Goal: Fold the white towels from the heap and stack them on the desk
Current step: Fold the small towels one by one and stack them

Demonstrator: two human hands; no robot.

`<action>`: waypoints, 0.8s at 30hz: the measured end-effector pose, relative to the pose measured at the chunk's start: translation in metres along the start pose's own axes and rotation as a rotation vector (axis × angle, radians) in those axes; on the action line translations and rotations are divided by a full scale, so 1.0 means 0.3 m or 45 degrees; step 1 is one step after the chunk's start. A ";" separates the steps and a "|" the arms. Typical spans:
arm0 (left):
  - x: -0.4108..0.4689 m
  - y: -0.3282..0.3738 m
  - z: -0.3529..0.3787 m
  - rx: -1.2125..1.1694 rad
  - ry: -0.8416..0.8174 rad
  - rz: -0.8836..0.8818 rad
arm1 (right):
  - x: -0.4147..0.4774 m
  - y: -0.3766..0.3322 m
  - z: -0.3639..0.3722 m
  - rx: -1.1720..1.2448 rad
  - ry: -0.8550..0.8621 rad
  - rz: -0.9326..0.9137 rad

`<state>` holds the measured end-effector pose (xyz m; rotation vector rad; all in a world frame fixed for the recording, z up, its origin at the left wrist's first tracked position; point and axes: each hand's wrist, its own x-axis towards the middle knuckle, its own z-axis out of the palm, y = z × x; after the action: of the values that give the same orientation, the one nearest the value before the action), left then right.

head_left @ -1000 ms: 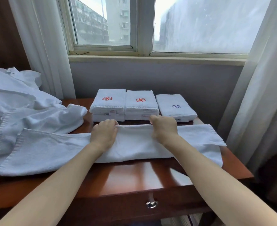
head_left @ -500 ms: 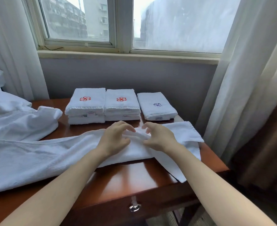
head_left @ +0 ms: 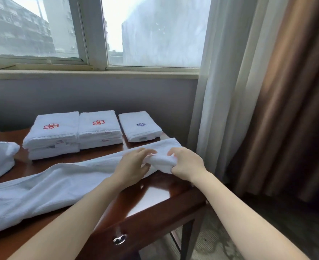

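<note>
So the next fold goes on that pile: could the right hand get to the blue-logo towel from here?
Probably yes. The right hand grips the long towel just in front of the blue-logo towel; only bare desk and towel lie between, though it must let go first.

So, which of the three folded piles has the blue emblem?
The rightmost folded pile, nearest the curtain; the other two piles carry red emblems.
</note>
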<state>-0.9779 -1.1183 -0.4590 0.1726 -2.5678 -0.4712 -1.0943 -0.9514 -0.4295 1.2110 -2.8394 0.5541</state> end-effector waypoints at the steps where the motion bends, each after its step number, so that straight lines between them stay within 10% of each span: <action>1: 0.008 0.005 0.007 -0.011 0.029 -0.012 | 0.003 0.018 -0.006 0.021 0.044 0.048; 8: 0.072 -0.007 0.032 -0.143 0.109 -0.262 | 0.064 0.116 0.020 0.932 0.352 0.338; 15: 0.150 -0.075 0.049 -0.237 0.003 -0.332 | 0.140 0.111 0.093 1.124 0.543 0.202; 20: 0.195 -0.114 0.043 -0.311 0.014 -0.320 | 0.222 0.100 0.049 0.768 0.773 0.139; 24: 0.218 -0.130 0.055 -0.199 -0.011 -0.431 | 0.274 0.169 0.049 0.196 0.436 0.251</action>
<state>-1.0413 -1.1635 -0.4558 0.5547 -2.5028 -0.7955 -1.1856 -0.9810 -0.4477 0.7615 -2.6722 0.9046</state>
